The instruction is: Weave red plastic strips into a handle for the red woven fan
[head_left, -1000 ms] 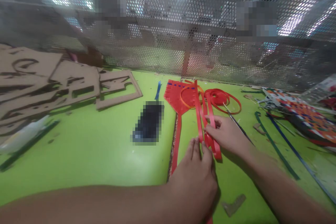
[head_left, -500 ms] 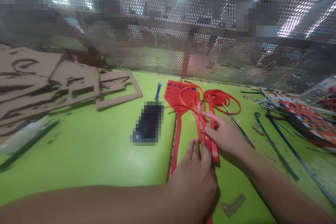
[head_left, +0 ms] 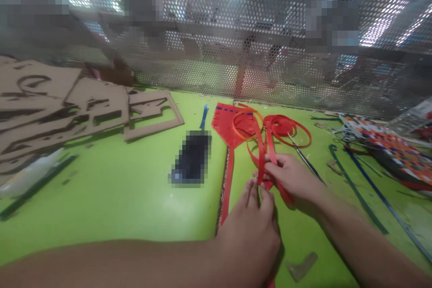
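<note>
Long red strips (head_left: 260,144) run from the far side of the table toward me. My left hand (head_left: 254,211) is closed at the near part of a red strip, whose tail shows below the wrist. Close by on the right, my right hand (head_left: 286,173) pinches looped red strips between thumb and fingers. Beyond both hands lies a red woven piece (head_left: 229,123) with a blue row along its top and a long red tail. A coil of red strip (head_left: 281,126) rests right of it, with an orange loop (head_left: 240,125) over the woven piece.
Cut cardboard frames (head_left: 153,112) pile up at the left, near a whitish tube (head_left: 32,175). A blurred dark object (head_left: 192,157) lies mid-table. At right are a pen-like tool (head_left: 310,164), green and blue strips (head_left: 357,189) and a multicoloured woven piece (head_left: 394,148). Perforated metal (head_left: 202,54) stands behind.
My right hand has drawn slightly nearer and right, pulling the red strips together. Their loops have shifted and now cross closer to my fingers. My left hand has barely moved.
</note>
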A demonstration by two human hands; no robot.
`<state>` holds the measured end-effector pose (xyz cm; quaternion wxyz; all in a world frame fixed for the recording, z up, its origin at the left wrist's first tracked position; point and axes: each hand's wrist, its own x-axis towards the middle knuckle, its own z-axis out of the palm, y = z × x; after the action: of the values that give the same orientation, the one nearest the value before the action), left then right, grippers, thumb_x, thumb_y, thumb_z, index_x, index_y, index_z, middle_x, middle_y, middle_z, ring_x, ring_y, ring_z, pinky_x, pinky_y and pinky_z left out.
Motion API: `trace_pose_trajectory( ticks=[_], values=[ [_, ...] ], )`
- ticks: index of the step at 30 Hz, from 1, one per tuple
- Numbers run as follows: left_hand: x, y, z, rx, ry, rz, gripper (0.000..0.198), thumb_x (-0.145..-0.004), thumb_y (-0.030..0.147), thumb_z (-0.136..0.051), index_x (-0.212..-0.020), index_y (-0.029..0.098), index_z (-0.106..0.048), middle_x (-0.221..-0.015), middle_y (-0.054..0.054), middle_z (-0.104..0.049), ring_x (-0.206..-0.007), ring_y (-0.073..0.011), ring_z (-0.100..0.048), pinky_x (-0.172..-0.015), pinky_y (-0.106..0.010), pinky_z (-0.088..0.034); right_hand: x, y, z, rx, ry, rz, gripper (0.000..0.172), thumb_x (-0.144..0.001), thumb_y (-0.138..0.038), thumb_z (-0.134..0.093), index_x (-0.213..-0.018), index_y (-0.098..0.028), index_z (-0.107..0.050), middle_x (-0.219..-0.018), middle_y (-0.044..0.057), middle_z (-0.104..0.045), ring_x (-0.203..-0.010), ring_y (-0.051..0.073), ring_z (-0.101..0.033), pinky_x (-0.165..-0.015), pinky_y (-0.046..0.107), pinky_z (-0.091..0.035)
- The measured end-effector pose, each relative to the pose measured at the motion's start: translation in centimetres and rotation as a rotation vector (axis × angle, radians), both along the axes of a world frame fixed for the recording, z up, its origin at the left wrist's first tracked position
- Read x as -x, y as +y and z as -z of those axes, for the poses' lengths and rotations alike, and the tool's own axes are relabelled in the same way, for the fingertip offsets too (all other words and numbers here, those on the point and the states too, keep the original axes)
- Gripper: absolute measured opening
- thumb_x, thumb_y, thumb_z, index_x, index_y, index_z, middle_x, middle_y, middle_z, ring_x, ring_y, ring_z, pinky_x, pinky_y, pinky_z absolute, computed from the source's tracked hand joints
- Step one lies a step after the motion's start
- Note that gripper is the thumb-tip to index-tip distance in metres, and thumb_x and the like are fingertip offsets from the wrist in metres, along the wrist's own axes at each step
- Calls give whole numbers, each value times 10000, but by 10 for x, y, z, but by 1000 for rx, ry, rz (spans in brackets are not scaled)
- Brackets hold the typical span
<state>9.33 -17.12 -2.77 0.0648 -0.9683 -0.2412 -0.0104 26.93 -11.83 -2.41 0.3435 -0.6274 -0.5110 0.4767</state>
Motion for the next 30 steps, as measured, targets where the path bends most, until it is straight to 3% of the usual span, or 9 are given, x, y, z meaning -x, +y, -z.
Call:
trace_pose_trajectory(
  ticks=[3, 10, 16, 20, 25, 27, 30],
  values=[
    [0, -1, 0, -10, -4, -1, 505, -1034, 373, -531, -1435, 114, -696, -1528, -284, -588, -1444, -454, -549, -1208, -576, -466, 2, -4, -3, -31, -145, -29, 182, -912, -326, -650, -803, -209, -738, -655, 31, -703, -655, 215, -721, -585, 287, -582],
    [-1, -1, 4, -14, -15, -1, 501, -1043, 377, -509, -1425, 119, -705, -1534, -285, -581, -1436, -467, -553, -1214, -588, -454, 1, -5, -12, -132, -326, -115, 152, -860, -263, -673, -756, -198, -761, -823, 65, -759, -774, 226, -714, -648, 281, -559],
    [-1, -1, 4, -62, -41, -9, 474, -1043, 358, -496, -1384, 139, -743, -1489, -265, -630, -1394, -447, -603, -1195, -565, -477, -5, -3, -16, -145, -334, -208, 99, -877, -274, -699, -902, -215, -774, -809, 27, -772, -775, 230, -697, -684, 296, -551],
    [0, -1, 2, -101, -61, -17, 470, -1037, 345, -492, -1360, 135, -759, -1452, -269, -656, -1370, -437, -626, -1186, -557, -479, -12, -6, -18, -162, -291, -278, 182, -932, -305, -684, -1072, -234, -774, -894, 42, -794, -855, 252, -729, -754, 331, -587],
    [1, 0, 1, -113, -92, -34, 454, -1034, 343, -496, -1337, 158, -778, -1421, -243, -686, -1354, -434, -634, -1165, -576, -482, -19, -9, -13, -123, -174, -291, 478, -1033, -371, -612, -1506, -306, -600, -1199, 78, -788, -1121, 282, -742, -943, 430, -612],
    [1, 0, 1, -100, -105, -38, 452, -1029, 358, -510, -1334, 165, -781, -1422, -236, -687, -1364, -451, -619, -1158, -597, -478, -18, -9, -13, -126, -167, -277, 527, -1049, -414, -603, -1567, -336, -543, -1313, 85, -762, -1220, 299, -715, -1023, 492, -592],
    [2, 0, 2, -67, -124, -45, 452, -1011, 398, -555, -1323, 171, -791, -1433, -238, -678, -1390, -506, -576, -1158, -653, -449, -16, -10, -18, -148, -230, -228, 529, -1029, -507, -637, -1535, -359, -596, -1491, 83, -684, -1393, 351, -615, -1179, 605, -469]
  ],
)
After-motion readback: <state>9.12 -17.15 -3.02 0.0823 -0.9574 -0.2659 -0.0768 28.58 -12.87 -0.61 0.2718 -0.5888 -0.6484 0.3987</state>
